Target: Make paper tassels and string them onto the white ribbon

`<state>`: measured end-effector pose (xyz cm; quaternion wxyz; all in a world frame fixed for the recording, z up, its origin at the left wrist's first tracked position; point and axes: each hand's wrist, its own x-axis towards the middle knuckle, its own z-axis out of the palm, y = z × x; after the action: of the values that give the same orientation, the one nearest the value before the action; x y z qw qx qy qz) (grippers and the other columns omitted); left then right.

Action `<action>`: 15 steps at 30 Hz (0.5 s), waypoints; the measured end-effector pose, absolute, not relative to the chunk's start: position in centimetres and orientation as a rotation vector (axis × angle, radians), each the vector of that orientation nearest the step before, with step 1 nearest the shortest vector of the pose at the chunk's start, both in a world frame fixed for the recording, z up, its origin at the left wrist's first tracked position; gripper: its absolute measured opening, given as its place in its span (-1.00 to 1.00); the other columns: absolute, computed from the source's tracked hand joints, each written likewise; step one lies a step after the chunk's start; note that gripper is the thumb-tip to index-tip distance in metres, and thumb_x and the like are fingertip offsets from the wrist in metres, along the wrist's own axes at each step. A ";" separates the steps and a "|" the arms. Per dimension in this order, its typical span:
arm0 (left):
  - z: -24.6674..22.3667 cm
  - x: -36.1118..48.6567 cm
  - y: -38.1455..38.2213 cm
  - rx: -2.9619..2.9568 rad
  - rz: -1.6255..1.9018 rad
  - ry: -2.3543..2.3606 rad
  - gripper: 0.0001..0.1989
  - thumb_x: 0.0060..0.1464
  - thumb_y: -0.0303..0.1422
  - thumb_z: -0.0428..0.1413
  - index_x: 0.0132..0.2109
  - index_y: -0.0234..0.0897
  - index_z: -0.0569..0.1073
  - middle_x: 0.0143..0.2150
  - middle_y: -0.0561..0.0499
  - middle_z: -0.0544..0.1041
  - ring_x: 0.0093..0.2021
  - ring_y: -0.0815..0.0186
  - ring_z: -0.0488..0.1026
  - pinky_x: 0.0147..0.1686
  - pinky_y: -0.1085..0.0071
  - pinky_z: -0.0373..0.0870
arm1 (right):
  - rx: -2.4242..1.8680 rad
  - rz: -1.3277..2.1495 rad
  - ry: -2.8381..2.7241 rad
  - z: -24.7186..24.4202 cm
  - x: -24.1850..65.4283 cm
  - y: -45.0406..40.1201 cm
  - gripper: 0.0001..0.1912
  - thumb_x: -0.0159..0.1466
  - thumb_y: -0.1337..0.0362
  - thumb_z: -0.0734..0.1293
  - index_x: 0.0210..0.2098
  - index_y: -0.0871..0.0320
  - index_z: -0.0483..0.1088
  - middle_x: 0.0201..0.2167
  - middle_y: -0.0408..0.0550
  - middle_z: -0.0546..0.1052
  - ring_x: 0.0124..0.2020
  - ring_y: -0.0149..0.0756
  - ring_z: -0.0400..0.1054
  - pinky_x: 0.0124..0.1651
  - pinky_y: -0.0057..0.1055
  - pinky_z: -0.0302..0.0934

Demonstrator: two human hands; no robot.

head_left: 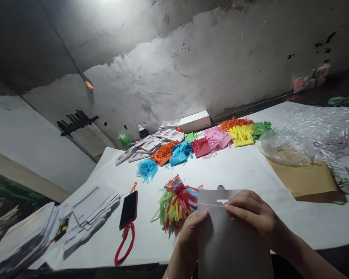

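Between my hands, near the table's front edge, I hold a white packaging box (229, 240) with a hang-hole in its top flap. My left hand (189, 234) grips its left side, thumb on the face. At the upper right, my right hand (254, 215) has its fingers closed on the top edge beside the hole. Just beyond my left hand lies a bundle of mixed-colour paper tassels (178, 203). Behind it are fringed bundles in single colours, among them blue (180, 153), pink (216, 139) and yellow (241, 135).
To the left lie a phone (128, 209) with a red strap, a stack of flat white packaging (93, 213) and a yellow-black cutter (61, 229). Printed packs (151, 143) and a white box (195, 121) stand at the back. Clear plastic bags (314, 131) cover brown cardboard (305, 180) at right.
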<state>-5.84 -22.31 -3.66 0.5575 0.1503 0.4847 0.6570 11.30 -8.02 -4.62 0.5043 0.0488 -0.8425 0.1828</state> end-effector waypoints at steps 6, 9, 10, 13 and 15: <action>-3.9 -5.3 -22.0 0.332 1.522 1.168 -0.51 -0.23 -0.15 0.48 -0.20 -0.44 0.67 -0.39 -0.18 0.67 -0.23 -0.05 0.64 -0.16 0.17 0.53 | 0.137 0.577 -2.059 -2.9 12.3 -8.2 -0.77 0.45 0.41 0.28 0.03 0.11 0.50 -0.19 -0.02 0.57 -0.10 -0.28 0.43 -0.07 -0.31 0.41; -3.7 -5.0 -21.8 0.360 1.503 1.134 -0.50 -0.19 -0.14 0.46 -0.18 -0.45 0.67 -0.36 -0.21 0.67 -0.25 -0.05 0.64 -0.18 0.16 0.53 | 0.107 0.607 -1.995 -2.6 12.1 -8.6 -0.82 0.45 0.40 0.29 -0.08 0.09 0.53 -0.22 -0.03 0.58 -0.11 -0.26 0.44 -0.05 -0.26 0.41; -3.6 -5.0 -21.8 0.372 1.504 1.130 -0.50 -0.19 -0.14 0.46 -0.17 -0.46 0.67 -0.35 -0.22 0.68 -0.26 -0.04 0.64 -0.19 0.17 0.53 | 0.095 0.632 -1.963 -2.6 12.1 -8.7 -0.82 0.47 0.37 0.27 -0.11 0.10 0.53 -0.23 -0.02 0.58 -0.13 -0.25 0.46 -0.06 -0.25 0.42; -3.0 -5.4 -22.2 0.371 1.538 1.185 -0.51 -0.18 -0.17 0.47 -0.16 -0.47 0.68 -0.33 -0.23 0.69 -0.30 0.01 0.65 -0.24 0.26 0.51 | 0.041 0.748 -1.821 -3.0 13.5 -8.8 -0.81 0.51 0.28 0.21 -0.16 0.08 0.46 -0.29 -0.04 0.58 -0.20 -0.24 0.50 -0.11 -0.27 0.47; -2.6 -5.9 -22.9 0.357 1.587 1.227 -0.52 -0.18 -0.19 0.48 -0.14 -0.44 0.68 -0.32 -0.22 0.70 -0.32 0.06 0.65 -0.28 0.31 0.51 | -0.050 0.816 -1.677 -3.9 15.7 -8.9 -0.85 0.50 0.28 0.23 -0.15 0.05 0.43 -0.37 -0.09 0.57 -0.27 -0.25 0.53 -0.19 -0.33 0.50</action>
<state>-5.93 -22.92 -2.60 0.5246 0.1490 0.5127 0.6632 15.72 -8.92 -3.90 0.5955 -0.0217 -0.7221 0.3514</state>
